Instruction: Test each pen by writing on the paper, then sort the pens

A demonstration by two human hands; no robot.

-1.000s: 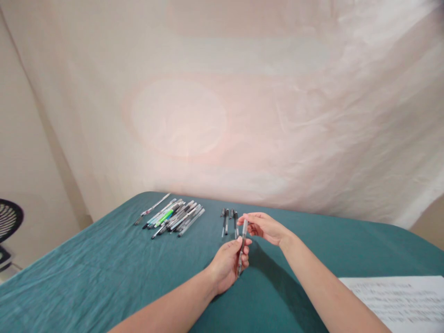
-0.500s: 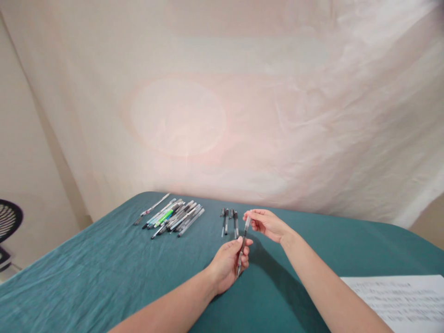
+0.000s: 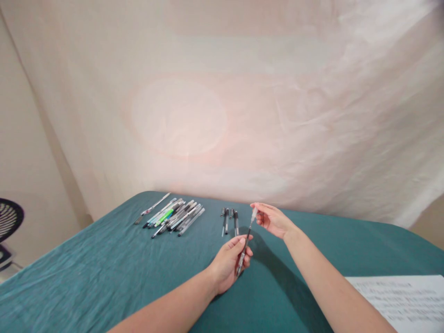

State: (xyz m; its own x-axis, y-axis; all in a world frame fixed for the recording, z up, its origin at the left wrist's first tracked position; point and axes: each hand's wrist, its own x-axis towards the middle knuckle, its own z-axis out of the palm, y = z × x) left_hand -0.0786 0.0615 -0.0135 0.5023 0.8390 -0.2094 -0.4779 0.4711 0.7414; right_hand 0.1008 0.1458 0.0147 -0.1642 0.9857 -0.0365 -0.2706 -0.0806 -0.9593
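Observation:
My left hand [image 3: 231, 261] is closed around the dark barrel of a pen [image 3: 243, 259], held slanting above the cloth. With fingertips pinched, my right hand [image 3: 272, 219] grips a translucent whitish end piece [image 3: 254, 213] at the pen's upper end. A thin section shows between that piece and the dark barrel; whether the two are fully apart I cannot tell. Just beyond my hands lie pen parts in two small groups, with dark barrels [image 3: 226, 222] and short dark caps [image 3: 232, 212] among them.
A pile of pens [image 3: 180, 217], one bright green, lies at the left back of the green-clothed table [image 3: 121, 273]. A printed sheet [image 3: 402, 296] rests at the right front. Behind hangs a pale sheet [image 3: 243, 115], and a black fan [image 3: 10, 219] stands at far left.
My right hand has moved up and to the right with the translucent end piece, showing more of the thin section below it. My left hand stays nearly in place on the pen.

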